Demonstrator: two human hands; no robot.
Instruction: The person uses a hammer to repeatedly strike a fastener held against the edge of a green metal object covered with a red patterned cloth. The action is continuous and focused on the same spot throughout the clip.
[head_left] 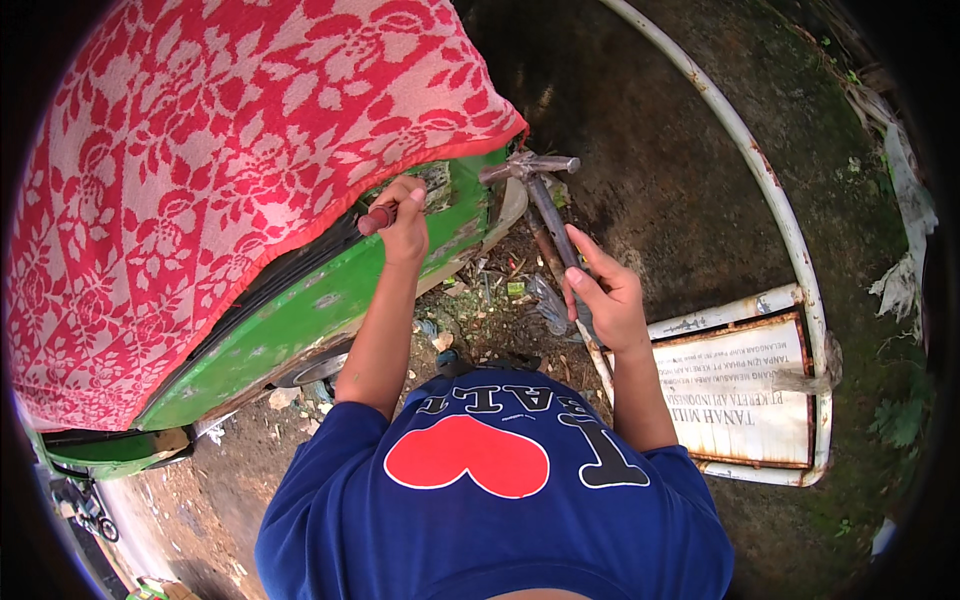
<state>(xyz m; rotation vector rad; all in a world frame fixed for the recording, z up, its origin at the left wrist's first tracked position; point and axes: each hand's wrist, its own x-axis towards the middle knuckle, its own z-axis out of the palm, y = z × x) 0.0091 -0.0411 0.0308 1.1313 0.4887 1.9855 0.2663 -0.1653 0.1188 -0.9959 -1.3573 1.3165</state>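
Observation:
My left hand (405,222) is closed around a tool with a reddish-brown handle (376,220), held against the green car body (345,275). The tool's other end is hidden, so its kind does not show. A metal hammer (550,212) is in my right hand (612,303), gripped by its dark handle with its head up, beside the car's corner. Scuffed patches mark the green paint near my left hand. A red and pink flowered cloth (250,130) drapes over most of the car, its edge just beyond my left hand.
A rusty white metal frame (760,170) curves along my right, with a white sign panel (740,390) in its lower part. Litter and stones (480,290) cover the soil between me and the car. Part of a tyre (310,370) shows under the car.

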